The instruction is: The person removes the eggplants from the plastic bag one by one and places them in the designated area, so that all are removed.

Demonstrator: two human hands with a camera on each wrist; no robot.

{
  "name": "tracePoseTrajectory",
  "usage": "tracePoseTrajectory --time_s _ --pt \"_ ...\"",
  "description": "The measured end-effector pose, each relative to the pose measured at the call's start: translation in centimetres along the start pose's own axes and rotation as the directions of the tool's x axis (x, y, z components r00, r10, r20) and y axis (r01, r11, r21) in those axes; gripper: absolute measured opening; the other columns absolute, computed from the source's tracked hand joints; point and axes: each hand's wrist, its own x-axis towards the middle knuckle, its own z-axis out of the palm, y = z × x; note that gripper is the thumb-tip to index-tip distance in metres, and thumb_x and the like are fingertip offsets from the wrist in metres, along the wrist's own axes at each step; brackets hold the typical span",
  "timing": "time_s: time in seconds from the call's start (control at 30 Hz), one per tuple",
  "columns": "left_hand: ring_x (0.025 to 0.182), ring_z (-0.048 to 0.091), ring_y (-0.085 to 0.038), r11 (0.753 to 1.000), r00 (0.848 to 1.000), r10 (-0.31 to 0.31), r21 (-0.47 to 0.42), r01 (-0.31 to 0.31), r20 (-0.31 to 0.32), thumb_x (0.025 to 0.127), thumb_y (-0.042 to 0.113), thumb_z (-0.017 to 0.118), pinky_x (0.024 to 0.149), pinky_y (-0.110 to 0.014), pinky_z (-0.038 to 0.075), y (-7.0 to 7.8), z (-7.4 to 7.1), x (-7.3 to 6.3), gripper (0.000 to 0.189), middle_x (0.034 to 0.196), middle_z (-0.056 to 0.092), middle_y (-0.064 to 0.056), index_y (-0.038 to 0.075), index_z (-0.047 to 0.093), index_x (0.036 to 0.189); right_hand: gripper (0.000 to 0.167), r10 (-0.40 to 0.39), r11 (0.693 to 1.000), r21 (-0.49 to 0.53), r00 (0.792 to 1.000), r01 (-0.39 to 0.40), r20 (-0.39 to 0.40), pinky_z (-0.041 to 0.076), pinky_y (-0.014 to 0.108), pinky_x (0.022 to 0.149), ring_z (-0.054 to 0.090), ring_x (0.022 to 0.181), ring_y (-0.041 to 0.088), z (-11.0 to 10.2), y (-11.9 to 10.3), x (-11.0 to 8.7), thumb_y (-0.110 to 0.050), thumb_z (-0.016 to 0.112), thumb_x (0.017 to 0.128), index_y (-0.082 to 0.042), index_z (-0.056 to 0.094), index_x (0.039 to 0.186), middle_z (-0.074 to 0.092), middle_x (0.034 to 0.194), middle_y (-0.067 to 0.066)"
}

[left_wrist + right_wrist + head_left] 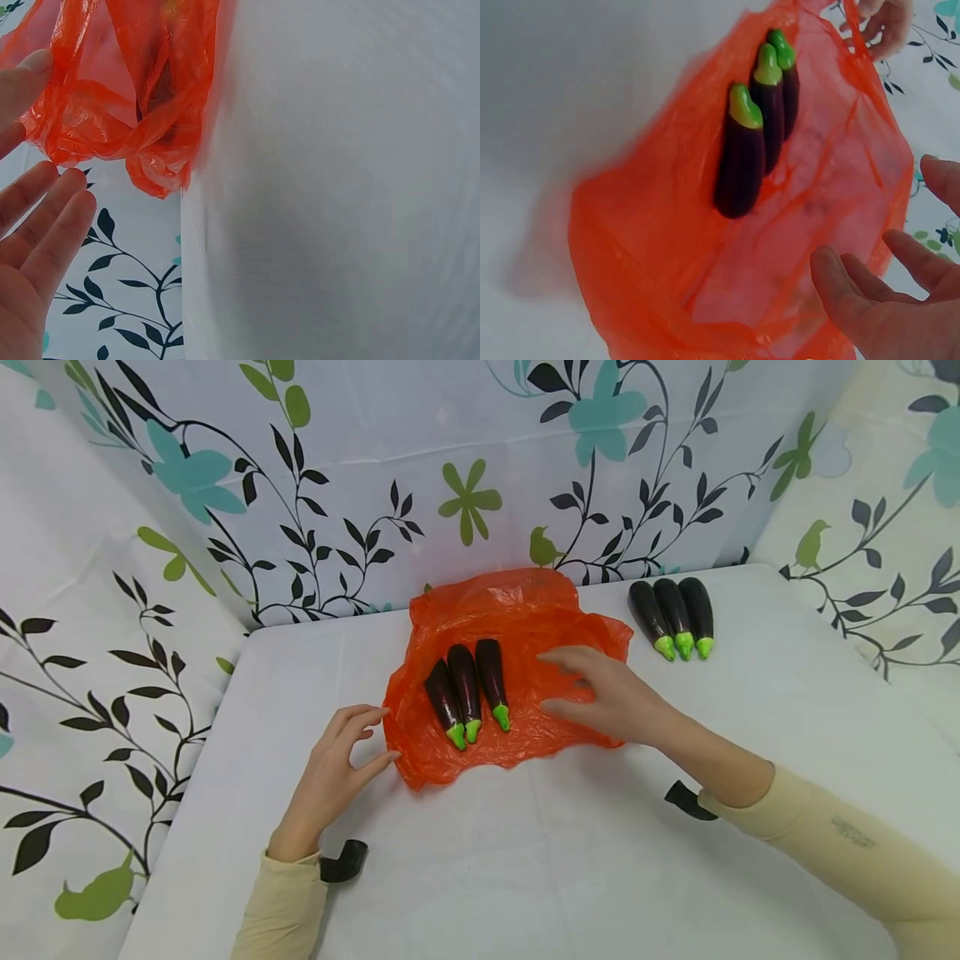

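An orange plastic bag (555, 727) lies spread flat on the white table. Three eggplants (491, 681) with bright green stem ends lie side by side on it, and the right wrist view shows the same eggplants (742, 161) from closer. At the bag's left edge is my left hand (326, 777), thumb and fingers apart; whether it touches the plastic I cannot tell. My right hand (603, 697) is over the bag's right part, fingers spread and nothing held. In the left wrist view the bag (169, 97) bunches near the left fingertips (71, 184).
Three more eggplants (681, 614) lie together at the table's back right, beyond the right hand. A patterned cloth (360, 452) with leaves and flowers hangs behind and at both sides. The white table (510, 877) extends in front of the bag.
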Motion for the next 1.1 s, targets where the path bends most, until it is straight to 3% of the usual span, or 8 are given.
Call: tracePoseTrajectory --time_s 0.27,0.67,1.1 --pt "0.105 0.06 -0.03 1.0 1.0 0.003 -0.001 -0.003 0.0 0.074 0.009 0.086 0.086 -0.043 0.056 0.0 0.0 0.0 0.062 0.127 0.052 -0.01 0.007 0.058 0.129 0.061 0.013 1.0 0.024 1.0 -0.013 -0.002 0.052 0.05 0.093 0.052 0.121 0.029 2.0 0.7 1.4 -0.033 0.073 0.089 -0.011 0.05 0.142 0.049 0.142 0.011" --pt "0.106 0.06 -0.029 1.0 1.0 0.017 -0.008 -0.017 -0.001 0.074 0.009 0.085 0.086 -0.043 0.056 0.0 0.0 0.0 0.062 0.127 0.052 -0.01 0.007 0.057 0.13 0.063 0.126 0.991 0.048 0.992 -0.126 0.02 0.053 0.045 0.09 0.053 0.119 0.034 4.9 0.9 4.0 -0.036 0.071 0.09 -0.008 0.048 0.142 0.05 0.139 0.015" --pt "0.105 0.06 -0.029 1.0 1.0 0.027 -0.006 -0.027 -0.006 0.074 0.01 0.086 0.085 -0.043 0.056 0.1 0.0 0.0 0.062 0.127 0.052 -0.011 0.007 0.057 0.129 0.063 0.179 0.984 -0.032 0.983 -0.177 0.048 0.051 0.045 0.09 0.049 0.113 0.03 7.5 1.5 6.0 -0.036 0.07 0.09 -0.014 0.047 0.145 0.054 0.131 0.016"
